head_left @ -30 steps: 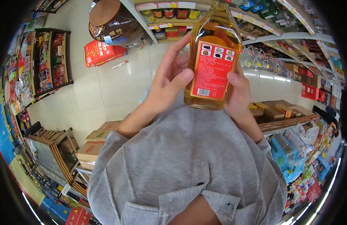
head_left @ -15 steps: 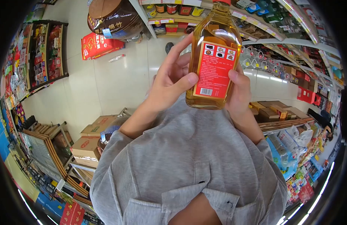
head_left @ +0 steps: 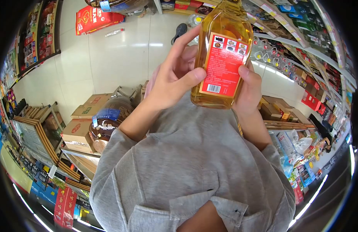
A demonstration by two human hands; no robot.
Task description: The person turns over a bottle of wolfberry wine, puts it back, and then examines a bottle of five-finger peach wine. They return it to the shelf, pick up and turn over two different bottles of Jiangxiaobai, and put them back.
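So both hands are on a bottle of amber liquid, held upright near the top center of the frame, red back label facing the camera. The left hand wraps the left side, thumb pressed at the label's lower left edge and fingers curled round behind; the right hand cups the right side with its thumb on the label's right edge. Versus a second ago the bottle sits a bit higher and closer, and the view has tipped down: the red box at upper left has slid up toward the edge, while a brown jar and cartons at left show more. The grip looks unchanged, so I'd guess the label is still being read. Shelves run down the right.
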